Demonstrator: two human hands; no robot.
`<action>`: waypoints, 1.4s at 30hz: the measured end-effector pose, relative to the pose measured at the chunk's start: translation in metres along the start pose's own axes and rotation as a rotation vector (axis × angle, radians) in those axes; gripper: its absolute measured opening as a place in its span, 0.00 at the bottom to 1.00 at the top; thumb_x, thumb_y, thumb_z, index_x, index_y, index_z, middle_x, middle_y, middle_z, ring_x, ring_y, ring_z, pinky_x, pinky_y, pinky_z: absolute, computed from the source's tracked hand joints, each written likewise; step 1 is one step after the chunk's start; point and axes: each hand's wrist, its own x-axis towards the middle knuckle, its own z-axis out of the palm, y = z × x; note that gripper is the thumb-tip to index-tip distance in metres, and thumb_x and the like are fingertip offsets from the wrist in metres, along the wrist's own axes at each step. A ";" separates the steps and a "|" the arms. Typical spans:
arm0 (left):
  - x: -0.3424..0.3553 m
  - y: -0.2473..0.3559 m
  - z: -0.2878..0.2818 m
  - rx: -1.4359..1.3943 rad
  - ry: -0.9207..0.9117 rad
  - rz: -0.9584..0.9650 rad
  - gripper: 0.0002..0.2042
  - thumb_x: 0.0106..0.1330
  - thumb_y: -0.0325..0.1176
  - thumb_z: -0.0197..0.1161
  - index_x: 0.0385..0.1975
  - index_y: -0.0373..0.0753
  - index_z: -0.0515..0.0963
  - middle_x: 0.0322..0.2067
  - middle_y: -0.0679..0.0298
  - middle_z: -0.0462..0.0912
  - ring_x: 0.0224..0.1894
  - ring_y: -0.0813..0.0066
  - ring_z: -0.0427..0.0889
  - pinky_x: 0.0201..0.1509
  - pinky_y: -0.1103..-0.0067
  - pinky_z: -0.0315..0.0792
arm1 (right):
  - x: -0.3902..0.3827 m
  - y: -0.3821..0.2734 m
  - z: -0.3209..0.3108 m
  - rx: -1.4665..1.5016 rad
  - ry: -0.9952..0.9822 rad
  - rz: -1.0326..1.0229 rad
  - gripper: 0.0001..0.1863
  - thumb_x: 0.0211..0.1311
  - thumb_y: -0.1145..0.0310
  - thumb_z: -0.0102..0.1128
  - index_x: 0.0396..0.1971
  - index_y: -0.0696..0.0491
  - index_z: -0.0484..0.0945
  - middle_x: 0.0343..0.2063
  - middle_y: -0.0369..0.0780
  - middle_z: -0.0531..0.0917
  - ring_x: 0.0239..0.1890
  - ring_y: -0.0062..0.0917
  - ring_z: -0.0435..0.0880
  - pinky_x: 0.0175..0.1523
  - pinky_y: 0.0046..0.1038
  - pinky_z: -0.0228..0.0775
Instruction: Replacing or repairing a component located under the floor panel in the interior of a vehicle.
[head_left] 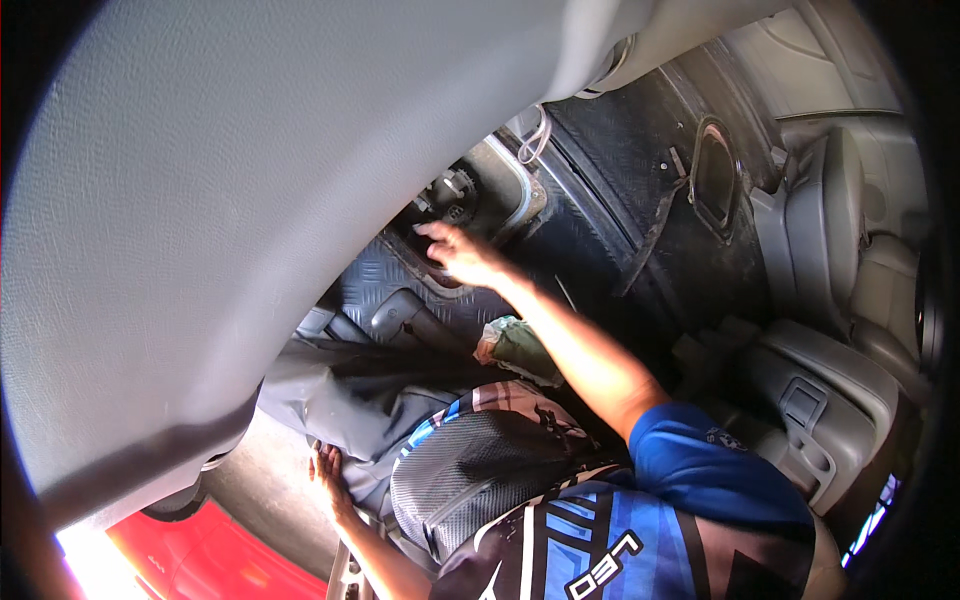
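My right hand (458, 254) reaches forward over a rectangular opening in the vehicle floor, index finger stretched out and the other fingers loosely bent. Its fingertips are close to a round black part with pale connectors (455, 190) inside the opening; whether they touch it I cannot tell. Around the opening runs a metal rim (535, 200). My left hand (326, 478) lies low by the door sill, beside my grey trouser leg (350, 410), with its fingers apart and nothing visible in them.
A grey dashboard or steering column panel (250, 180) fills the upper left. A crumpled green and white cloth or bag (520, 345) lies by my lap. Seats (820, 390) stand at the right, near a gear lever opening (715, 175). A red door panel (200, 550) shows lower left.
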 end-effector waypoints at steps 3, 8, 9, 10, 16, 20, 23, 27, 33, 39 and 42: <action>-0.008 -0.001 -0.016 -0.017 0.011 0.002 0.23 0.77 0.43 0.57 0.63 0.33 0.70 0.54 0.45 0.81 0.56 0.56 0.82 0.64 0.66 0.76 | 0.009 -0.022 -0.040 -0.159 0.139 0.099 0.14 0.73 0.64 0.56 0.53 0.53 0.80 0.49 0.45 0.87 0.51 0.33 0.86 0.57 0.32 0.77; -0.011 -0.001 -0.015 0.036 0.043 0.002 0.24 0.76 0.45 0.57 0.63 0.33 0.70 0.55 0.45 0.80 0.56 0.57 0.82 0.65 0.67 0.75 | -0.010 -0.018 -0.092 -0.253 0.384 -0.015 0.12 0.71 0.70 0.55 0.49 0.54 0.82 0.44 0.45 0.88 0.47 0.34 0.88 0.51 0.31 0.80; -0.011 -0.001 -0.015 0.037 0.042 0.003 0.24 0.76 0.45 0.57 0.63 0.33 0.70 0.55 0.45 0.80 0.56 0.57 0.82 0.65 0.67 0.75 | -0.019 -0.027 -0.095 -0.305 0.351 0.021 0.13 0.71 0.69 0.55 0.50 0.53 0.82 0.44 0.45 0.88 0.47 0.35 0.88 0.52 0.32 0.79; -0.010 -0.001 -0.015 0.030 0.027 0.010 0.24 0.76 0.45 0.58 0.63 0.33 0.70 0.55 0.45 0.80 0.56 0.57 0.81 0.64 0.67 0.75 | -0.027 -0.031 -0.095 -0.355 0.318 0.058 0.13 0.71 0.68 0.55 0.50 0.53 0.83 0.44 0.45 0.88 0.47 0.36 0.88 0.52 0.33 0.79; -0.011 0.001 -0.013 0.029 0.046 -0.006 0.26 0.75 0.45 0.60 0.63 0.32 0.70 0.55 0.45 0.80 0.56 0.58 0.81 0.64 0.68 0.75 | -0.050 -0.032 -0.081 -0.580 0.103 -0.034 0.15 0.73 0.62 0.53 0.51 0.50 0.84 0.45 0.46 0.87 0.50 0.38 0.87 0.62 0.40 0.72; -0.012 0.002 -0.010 0.027 0.052 -0.006 0.26 0.74 0.46 0.61 0.62 0.31 0.70 0.53 0.47 0.81 0.54 0.59 0.82 0.63 0.69 0.76 | -0.041 0.002 -0.060 -0.869 0.031 -0.477 0.16 0.76 0.60 0.50 0.51 0.47 0.85 0.43 0.42 0.89 0.50 0.33 0.86 0.71 0.33 0.64; -0.013 0.005 -0.002 0.049 0.053 -0.008 0.26 0.74 0.46 0.61 0.61 0.31 0.71 0.51 0.48 0.82 0.52 0.60 0.83 0.61 0.70 0.77 | -0.002 0.048 -0.046 -0.894 -0.263 -0.320 0.18 0.76 0.58 0.46 0.52 0.48 0.83 0.50 0.40 0.86 0.57 0.30 0.83 0.71 0.34 0.66; -0.021 0.007 -0.008 0.057 0.075 0.009 0.25 0.74 0.46 0.61 0.60 0.31 0.73 0.50 0.49 0.82 0.51 0.62 0.83 0.59 0.71 0.78 | 0.048 0.060 -0.019 -1.034 -0.722 -0.489 0.20 0.73 0.61 0.46 0.58 0.51 0.79 0.49 0.44 0.86 0.54 0.34 0.85 0.59 0.36 0.79; -0.009 0.010 0.017 0.043 -0.010 0.018 0.24 0.75 0.47 0.61 0.60 0.32 0.74 0.48 0.51 0.83 0.49 0.64 0.84 0.59 0.72 0.78 | 0.058 0.115 -0.027 -1.253 -0.852 -0.306 0.25 0.76 0.54 0.39 0.56 0.56 0.77 0.43 0.49 0.87 0.53 0.39 0.85 0.55 0.40 0.79; -0.020 0.004 -0.011 0.002 0.053 0.000 0.25 0.75 0.47 0.61 0.60 0.32 0.74 0.47 0.52 0.83 0.48 0.65 0.84 0.58 0.73 0.78 | 0.032 -0.030 -0.038 -0.778 -0.875 0.176 0.32 0.79 0.44 0.34 0.56 0.57 0.78 0.50 0.49 0.85 0.55 0.41 0.82 0.61 0.42 0.72; -0.011 0.004 0.011 0.013 0.072 0.008 0.24 0.75 0.46 0.61 0.60 0.32 0.74 0.47 0.53 0.83 0.47 0.66 0.84 0.57 0.74 0.79 | 0.021 0.045 -0.068 -0.835 -0.580 -0.561 0.26 0.79 0.49 0.39 0.66 0.47 0.72 0.50 0.50 0.85 0.57 0.40 0.82 0.61 0.40 0.72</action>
